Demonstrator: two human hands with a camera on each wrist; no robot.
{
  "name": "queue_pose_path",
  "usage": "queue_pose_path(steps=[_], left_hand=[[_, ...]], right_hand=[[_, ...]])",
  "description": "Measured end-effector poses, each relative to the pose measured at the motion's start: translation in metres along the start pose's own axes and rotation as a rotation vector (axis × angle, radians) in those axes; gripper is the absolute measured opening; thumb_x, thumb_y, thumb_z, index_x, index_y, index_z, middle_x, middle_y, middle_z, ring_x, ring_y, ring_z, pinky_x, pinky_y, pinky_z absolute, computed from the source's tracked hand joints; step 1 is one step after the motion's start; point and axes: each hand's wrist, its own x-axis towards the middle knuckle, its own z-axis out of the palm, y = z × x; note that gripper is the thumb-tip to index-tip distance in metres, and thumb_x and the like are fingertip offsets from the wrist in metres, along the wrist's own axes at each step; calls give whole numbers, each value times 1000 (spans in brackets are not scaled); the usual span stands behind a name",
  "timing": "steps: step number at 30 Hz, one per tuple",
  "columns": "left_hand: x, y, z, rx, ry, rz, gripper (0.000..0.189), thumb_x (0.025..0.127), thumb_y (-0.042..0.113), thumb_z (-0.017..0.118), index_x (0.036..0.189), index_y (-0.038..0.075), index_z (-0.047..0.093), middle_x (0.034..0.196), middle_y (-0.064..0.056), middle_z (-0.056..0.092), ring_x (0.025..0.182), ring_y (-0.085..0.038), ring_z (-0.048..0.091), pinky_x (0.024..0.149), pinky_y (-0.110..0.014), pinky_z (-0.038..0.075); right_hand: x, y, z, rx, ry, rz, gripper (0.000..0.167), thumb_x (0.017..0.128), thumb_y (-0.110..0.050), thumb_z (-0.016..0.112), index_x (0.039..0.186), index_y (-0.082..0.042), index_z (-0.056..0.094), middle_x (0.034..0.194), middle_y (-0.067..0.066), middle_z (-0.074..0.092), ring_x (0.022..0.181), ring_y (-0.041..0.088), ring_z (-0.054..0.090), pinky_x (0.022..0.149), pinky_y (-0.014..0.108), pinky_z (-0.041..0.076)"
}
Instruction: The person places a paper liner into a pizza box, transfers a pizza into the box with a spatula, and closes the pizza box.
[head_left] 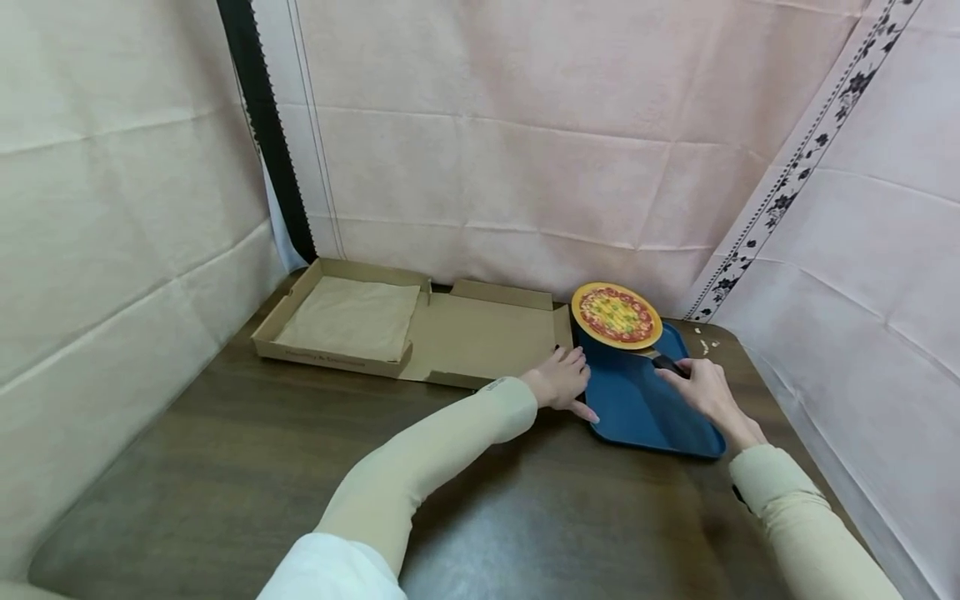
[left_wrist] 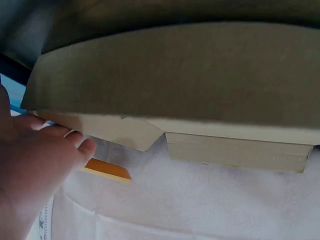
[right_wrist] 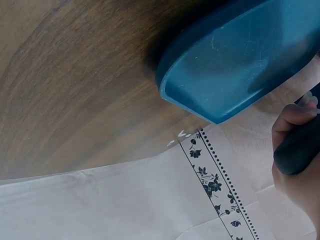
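Observation:
My right hand (head_left: pixel 705 390) grips the black handle (head_left: pixel 670 366) of a spatula-like server whose blade goes under a round toy pizza (head_left: pixel 617 315). Most of that blade is hidden. The pizza has an orange rim with red, yellow and green topping, and it is tilted over the far end of a blue tray (head_left: pixel 637 408). My left hand (head_left: pixel 558 382) has its fingers spread at the right end of an opened cardboard pizza box (head_left: pixel 487 337), thumb by the tray's left edge. In the left wrist view, those fingers (left_wrist: pixel 75 137) lie along the cardboard flap.
A sheet of light brown paper (head_left: pixel 352 317) lines the box's left half. Small white scraps (head_left: pixel 705 343) lie on the wooden table (head_left: pixel 300 467) right of the tray. Pale cloth (head_left: pixel 480 150) hangs behind and on both sides.

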Motion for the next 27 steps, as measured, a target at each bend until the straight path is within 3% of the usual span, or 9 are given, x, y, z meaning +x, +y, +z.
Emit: queue_pose_path(steps=[6, 12, 16, 20, 27], left_hand=[[-9, -2, 11, -99, 157, 85, 87, 89, 74, 31, 151, 13, 31, 159, -11, 28, 150, -26, 18, 122, -43, 21], [-35, -28, 15, -220, 336, 120, 75, 95, 63, 39, 150, 11, 34, 157, -11, 31, 147, -27, 25, 121, -44, 22], [-61, -65, 26, -258, 436, 74, 77, 96, 58, 44, 152, 8, 28, 157, -11, 31, 146, -28, 27, 122, -45, 18], [-93, -114, 45, -303, 484, -29, 84, 95, 57, 47, 154, 6, 18, 160, -14, 23, 148, -31, 23, 123, -47, 13], [-159, -198, 73, -493, 442, -252, 100, 90, 56, 58, 155, 4, 3, 162, -19, 6, 150, -38, 8, 121, -55, 6]], right_hand=[[-2, 2, 1, 15, -13, 6, 40, 95, -34, 60, 94, 6, 67, 61, 3, 54, 50, 12, 45, 45, 24, 35], [-3, 0, 0, 17, -6, 4, 38, 95, -32, 61, 92, 5, 67, 57, 0, 47, 49, 13, 43, 46, 24, 33], [-4, 0, -2, 15, -7, 2, 37, 95, -30, 62, 90, 6, 67, 56, 1, 47, 49, 13, 43, 45, 24, 34], [-3, 1, -4, 20, -10, 1, 38, 94, -31, 62, 91, 6, 67, 59, 2, 50, 49, 13, 44, 45, 24, 34], [-1, 4, -7, 17, -17, -2, 38, 95, -32, 61, 92, 6, 67, 60, 3, 51, 50, 14, 44, 44, 24, 34]])
